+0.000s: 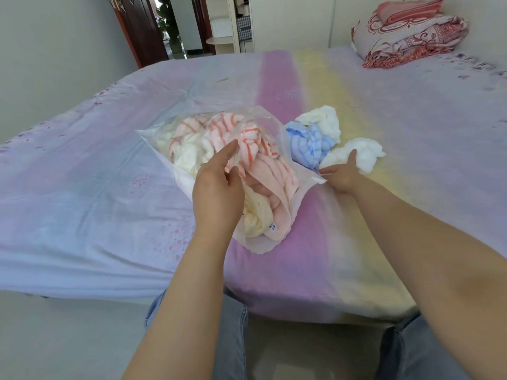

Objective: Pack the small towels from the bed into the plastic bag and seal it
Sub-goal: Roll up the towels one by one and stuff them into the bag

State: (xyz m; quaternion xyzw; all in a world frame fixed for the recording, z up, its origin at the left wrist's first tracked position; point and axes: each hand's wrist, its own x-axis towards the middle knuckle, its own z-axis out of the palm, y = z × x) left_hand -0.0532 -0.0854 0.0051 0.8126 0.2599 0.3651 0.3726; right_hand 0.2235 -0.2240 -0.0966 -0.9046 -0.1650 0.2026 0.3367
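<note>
A clear plastic bag lies on the bed, its mouth facing right. Inside are several small towels: an orange-striped one, a pink one and cream ones. My left hand is at the bag's mouth and pinches the upper plastic layer between thumb and fingers. Right of the bag, three towels lie loose on the sheet: a blue striped one, a cream one and a white one. My right hand grips the near edge of the white towel.
The bed sheet is pastel lilac with pink and yellow bands. Folded red-patterned bedding is stacked at the far right corner. The bed's front edge is just before my knees. An open doorway is at the far left.
</note>
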